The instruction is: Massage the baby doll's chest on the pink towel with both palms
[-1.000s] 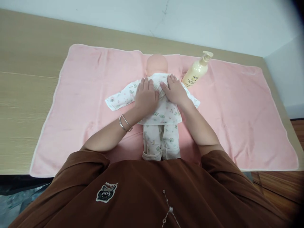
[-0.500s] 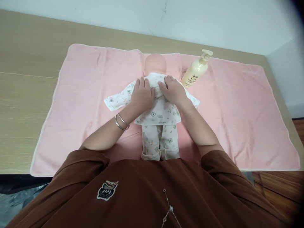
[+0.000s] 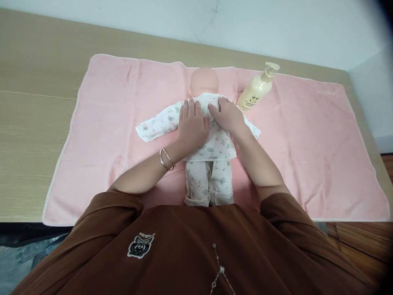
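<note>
The one doll [image 3: 219,140] lies on the mat [image 3: 310,139], directly beneath both hands, its head [image 3: 204,81] pointing away from the person and its legs toward them. The left grip [image 3: 193,128] is open and flat, palm down on the upper part of the shirt [image 3: 213,152], fingers stretched toward the collar. The right grip [image 3: 231,116] is open too, resting on the other shoulder with its thumb spread from the fingers; a narrow gap of cloth shows between the two hands. Two sleeves reach outward: the left one [image 3: 158,122] lies in full view, the other, largely hidden by the right arm, shows only its end. Two trouser legs [image 3: 196,178] extend below the hem, with thick turned-up cuffs. Shirt and trousers are thin white cloth with small coloured prints; the head is smooth, round and matte. One bottle [image 3: 254,92], glossy and pale yellow with a pump top and dark printing, is on the mat just beside the right grip. The mat is a single pink rectangle, soft and plush-looking, creased, with pale edging, spread on a wood-look surface [image 3: 33,123]. Two thin silver bangles [image 3: 162,161] circle the left wrist. The person wears a brown top [image 3: 184,262] with one animal-shaped patch [image 3: 140,246] and one fine chain necklace [image 3: 221,270].
</note>
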Demonstrator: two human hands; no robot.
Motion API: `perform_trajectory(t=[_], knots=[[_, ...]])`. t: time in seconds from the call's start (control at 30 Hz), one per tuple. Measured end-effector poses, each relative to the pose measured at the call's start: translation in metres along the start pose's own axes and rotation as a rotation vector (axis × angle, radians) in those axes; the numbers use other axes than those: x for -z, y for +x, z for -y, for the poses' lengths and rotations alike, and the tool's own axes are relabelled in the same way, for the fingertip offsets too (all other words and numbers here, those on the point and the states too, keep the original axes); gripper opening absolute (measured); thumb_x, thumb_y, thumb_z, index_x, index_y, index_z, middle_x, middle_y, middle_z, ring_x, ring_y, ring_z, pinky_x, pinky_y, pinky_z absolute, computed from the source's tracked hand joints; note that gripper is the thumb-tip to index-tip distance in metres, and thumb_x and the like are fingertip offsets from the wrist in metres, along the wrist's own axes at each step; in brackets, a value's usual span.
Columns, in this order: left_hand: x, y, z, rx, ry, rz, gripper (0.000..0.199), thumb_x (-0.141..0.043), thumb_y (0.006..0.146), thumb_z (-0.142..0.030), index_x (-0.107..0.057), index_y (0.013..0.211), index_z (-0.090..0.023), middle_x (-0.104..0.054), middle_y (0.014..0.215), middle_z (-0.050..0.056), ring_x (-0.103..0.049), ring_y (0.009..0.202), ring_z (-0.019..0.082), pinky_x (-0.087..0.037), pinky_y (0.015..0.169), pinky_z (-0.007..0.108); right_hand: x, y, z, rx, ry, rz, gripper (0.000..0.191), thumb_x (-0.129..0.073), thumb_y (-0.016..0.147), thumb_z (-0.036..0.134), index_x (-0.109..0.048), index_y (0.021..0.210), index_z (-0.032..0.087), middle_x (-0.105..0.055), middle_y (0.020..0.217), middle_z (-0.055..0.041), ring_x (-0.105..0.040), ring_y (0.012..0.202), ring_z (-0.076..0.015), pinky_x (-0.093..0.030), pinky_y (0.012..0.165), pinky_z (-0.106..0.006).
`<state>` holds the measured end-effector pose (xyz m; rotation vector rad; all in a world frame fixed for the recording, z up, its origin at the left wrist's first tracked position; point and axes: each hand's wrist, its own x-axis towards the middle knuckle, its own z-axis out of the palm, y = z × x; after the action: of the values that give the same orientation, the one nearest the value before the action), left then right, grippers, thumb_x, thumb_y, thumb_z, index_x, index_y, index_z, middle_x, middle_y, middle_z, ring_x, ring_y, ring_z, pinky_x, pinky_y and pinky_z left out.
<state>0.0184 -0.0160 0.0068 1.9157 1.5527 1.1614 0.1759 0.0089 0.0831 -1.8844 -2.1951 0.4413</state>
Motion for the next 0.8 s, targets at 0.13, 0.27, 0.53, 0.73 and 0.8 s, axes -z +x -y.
perform_trajectory(t=[0.13,0.27,0.53,0.73,0.8], knots=[[0.006,0.018,0.014,0.011,-0.009,0.059,0.093,-0.044,0.093,-0.089,-0.062,0.143,-0.013,-0.056,0.159,0.026,-0.039,0.159,0.048,-0.021,0.139,0.068,-0.004,-0.005,0.004,0.067,-0.088,-0.029,0.052,-0.040,0.113,0.040,-0.065,0.138,0.002,-0.069,0.142,-0.0241,-0.060,0.140,-0.0408,-0.045,0.125,-0.055],[0.011,0.049,0.041,0.099,0.058,0.130,0.097,-0.045,0.085,-0.098,-0.069,0.129,-0.015,-0.068,0.135,0.027,-0.055,0.140,0.051,-0.031,0.130,0.072,-0.005,-0.027,0.025,0.126,-0.168,-0.084,0.049,-0.033,0.112,0.028,-0.067,0.132,-0.002,-0.071,0.137,-0.0252,-0.061,0.139,-0.0400,-0.044,0.126,-0.050],[-0.001,0.043,0.055,0.023,-0.081,-0.014,0.075,-0.054,0.090,-0.089,-0.069,0.122,-0.022,-0.073,0.129,0.020,-0.058,0.138,0.044,-0.030,0.133,0.067,-0.011,-0.001,0.008,0.059,-0.056,-0.056,0.047,-0.042,0.111,0.043,-0.066,0.132,0.010,-0.070,0.139,-0.0209,-0.061,0.137,-0.0408,-0.045,0.123,-0.058],[0.003,0.031,0.034,-0.001,-0.068,0.015,0.079,-0.047,0.093,-0.088,-0.067,0.130,-0.021,-0.067,0.141,0.023,-0.051,0.146,0.047,-0.020,0.136,0.072,-0.015,0.003,0.002,0.055,-0.046,-0.089,0.044,-0.045,0.109,0.042,-0.068,0.129,0.011,-0.072,0.134,-0.0203,-0.063,0.131,-0.0406,-0.047,0.120,-0.057],[0.004,0.023,0.021,-0.014,-0.048,0.011,0.082,-0.041,0.096,-0.086,-0.065,0.137,-0.020,-0.062,0.150,0.023,-0.044,0.153,0.047,-0.016,0.138,0.072,-0.014,0.003,0.001,0.053,-0.044,-0.068,0.044,-0.045,0.109,0.041,-0.068,0.131,0.010,-0.072,0.135,-0.0201,-0.064,0.131,-0.0401,-0.047,0.120,-0.056]])
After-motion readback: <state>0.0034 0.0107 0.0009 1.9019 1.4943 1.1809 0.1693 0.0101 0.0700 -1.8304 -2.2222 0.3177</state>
